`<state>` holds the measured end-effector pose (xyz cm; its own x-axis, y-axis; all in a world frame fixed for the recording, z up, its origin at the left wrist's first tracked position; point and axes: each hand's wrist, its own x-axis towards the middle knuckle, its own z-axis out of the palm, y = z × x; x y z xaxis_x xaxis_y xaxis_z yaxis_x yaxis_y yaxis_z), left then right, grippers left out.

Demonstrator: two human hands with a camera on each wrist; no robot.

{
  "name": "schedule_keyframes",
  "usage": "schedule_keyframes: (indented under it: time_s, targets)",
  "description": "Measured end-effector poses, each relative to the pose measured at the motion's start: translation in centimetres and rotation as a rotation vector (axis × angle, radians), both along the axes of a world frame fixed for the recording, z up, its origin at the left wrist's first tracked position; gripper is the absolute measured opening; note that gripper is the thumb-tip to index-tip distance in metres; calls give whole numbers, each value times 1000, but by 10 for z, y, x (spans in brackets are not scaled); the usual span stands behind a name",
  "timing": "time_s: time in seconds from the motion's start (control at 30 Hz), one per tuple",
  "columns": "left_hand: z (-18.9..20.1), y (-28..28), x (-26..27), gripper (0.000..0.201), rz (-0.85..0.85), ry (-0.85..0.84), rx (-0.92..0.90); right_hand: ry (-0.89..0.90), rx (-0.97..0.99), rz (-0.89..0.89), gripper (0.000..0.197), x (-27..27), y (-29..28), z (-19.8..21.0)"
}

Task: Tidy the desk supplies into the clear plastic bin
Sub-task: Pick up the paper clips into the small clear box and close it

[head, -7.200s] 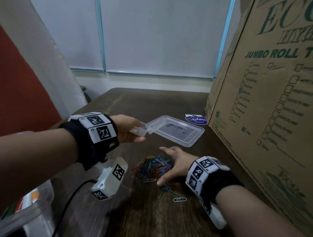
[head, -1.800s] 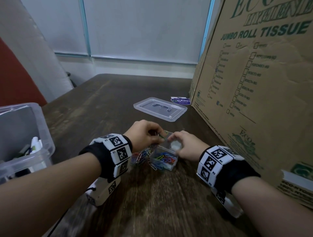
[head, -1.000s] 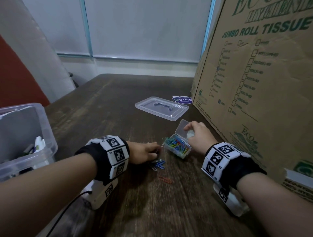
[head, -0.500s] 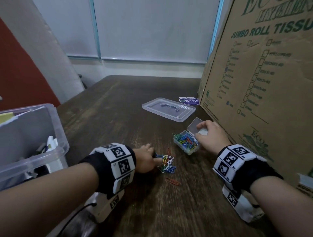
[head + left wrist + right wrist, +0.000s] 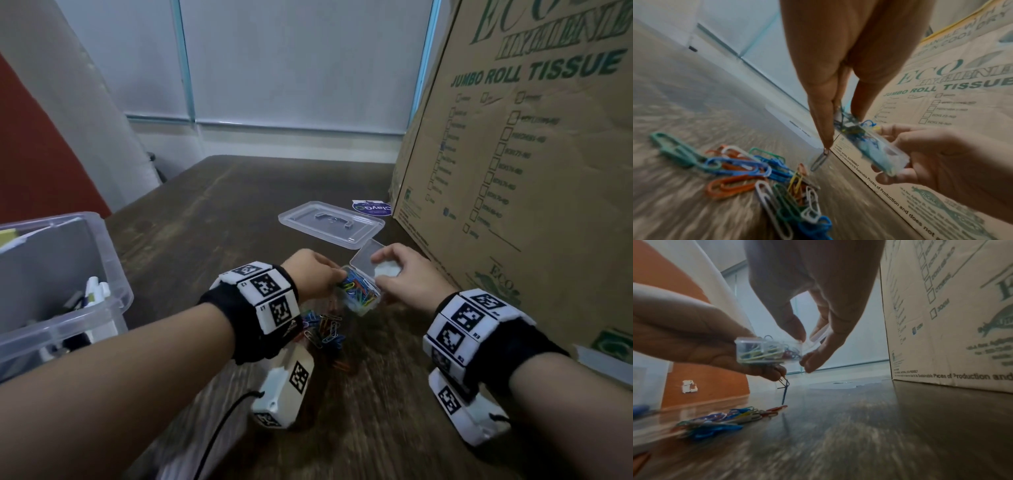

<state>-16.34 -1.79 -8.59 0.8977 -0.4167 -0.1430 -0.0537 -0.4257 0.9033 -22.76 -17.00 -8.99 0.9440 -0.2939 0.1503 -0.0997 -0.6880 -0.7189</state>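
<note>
1. the right hand (image 5: 407,277) holds the little clear box (image 5: 360,295) in the middle of the head view, lifted off the table (image 5: 219,212). its fingers curl round the box and its flip lid (image 5: 368,257) stands open at the back.
2. the left hand (image 5: 308,277) pinches a bunch of paper clips right at the box mouth. in the left wrist view one grey clip (image 5: 819,160) hangs off the fingertip, and it looks like it may fall.
3. to do this well, keep the box flat and still, so the clips inside do not tip out.
4. push the pinched clips deep into the box before letting go. the box looks nearly full, so press them down a bit.
5. a loose pile of clips (image 5: 323,330) lies on the table, low in the middle of the head view, under the left wrist. take small pinches, since big ones shed clips. one red clip (image 5: 340,365) lies just below the pile, so do not miss it.
6. when the pile is gone, i think the lid needs to snap shut before the box goes anywhere.
7. the clear plastic bin (image 5: 113,274) sits at the left edge of the head view, well apart from the hands, with some pens inside. its big lid (image 5: 330,224) lies flat above the hands, next to the cardboard carton (image 5: 534,171) on the right.
</note>
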Motion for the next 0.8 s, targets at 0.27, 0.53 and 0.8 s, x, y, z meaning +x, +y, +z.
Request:
schedule_keyframes:
  time_s: [0.27, 0.53, 0.8]
  targets:
    - [24, 6, -11, 17, -69, -552, 158, 92, 156, 30, 31, -6, 0, 8]
    - [34, 10, -16, 22, -391, -627, 316, 217, 197, 47, 36, -6, -3, 8]
    - [20, 17, -14, 42, -295, 154, 60, 273, 146, 116, 38, -9, -1, 16]
